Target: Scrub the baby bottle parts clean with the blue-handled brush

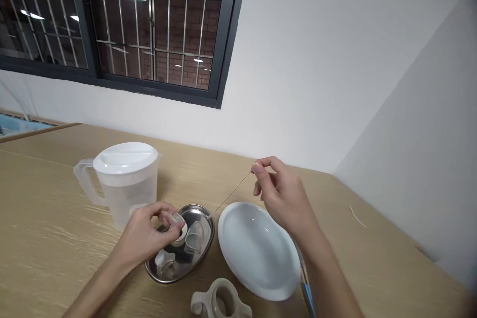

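My left hand (154, 228) is closed over the steel tray (169, 278), its fingertips pinching a small clear plastic piece (177, 219). A clear plastic cup-like part (194, 238) lies in the tray, and another clear fitting with a rounded knob (166, 263) sits at its near end. Above the white oval bowl (257, 253), my right hand (279, 189) pinches the upper end of a thin pale strand (231, 195). The strand slants straight down to the left, its lower end near the tray's rim. Whether it is a stiff stick or a taut string I cannot tell.
A translucent pitcher with a white lid (128, 179) stands left of the tray. At the front lies a beige ring-shaped part with side lugs (221, 300). A blue-handled tool (308, 298) is partly hidden by my right arm. A short pale strand (357, 216) lies at right.
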A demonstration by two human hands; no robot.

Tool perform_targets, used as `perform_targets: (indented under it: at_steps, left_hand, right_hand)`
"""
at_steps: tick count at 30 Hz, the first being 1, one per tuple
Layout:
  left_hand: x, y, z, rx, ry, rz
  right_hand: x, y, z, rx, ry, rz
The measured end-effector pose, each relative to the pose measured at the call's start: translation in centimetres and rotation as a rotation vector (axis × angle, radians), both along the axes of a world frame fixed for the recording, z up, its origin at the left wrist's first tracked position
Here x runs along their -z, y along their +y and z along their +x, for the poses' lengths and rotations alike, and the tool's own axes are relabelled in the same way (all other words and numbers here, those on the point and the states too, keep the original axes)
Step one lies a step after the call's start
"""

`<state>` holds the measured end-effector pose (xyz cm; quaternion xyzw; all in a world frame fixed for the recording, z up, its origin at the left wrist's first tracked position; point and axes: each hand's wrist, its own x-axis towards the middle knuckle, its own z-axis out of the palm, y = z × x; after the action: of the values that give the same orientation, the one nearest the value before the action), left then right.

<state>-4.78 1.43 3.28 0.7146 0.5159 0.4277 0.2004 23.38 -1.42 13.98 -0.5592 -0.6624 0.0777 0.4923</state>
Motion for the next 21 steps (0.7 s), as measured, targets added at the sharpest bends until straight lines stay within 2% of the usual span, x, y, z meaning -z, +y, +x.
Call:
perform_targets:
  at_steps: [3,8,15,18,21]
  left_hand:
    - [0.8,0.4,0.2,-0.007,0.066,-0.050]
    - [2.1,0.9,0.3,0.018,0.153,0.038]
    - [4.6,1.0,1.6,0.057,0.301,0.094]
    - [4.6,1.5,0.9,0.033,0.318,0.133]
    - [3.9,2.2,-0.7,-0.028,0.249,0.180]
  right_hand:
    - [0.4,0.6,0.1,0.009,-0.022,-0.027]
    - [0.5,0.8,0.2,0.007,-0.016,-0.027]
    - [0.7,0.8,0.1,-0.020,-0.034,-0.013]
    - [0.9,1.1,0.0,-0.016,-0.055,-0.011]
    - [1.2,1.4,-0.2,-0.019,-0.070,-0.015]
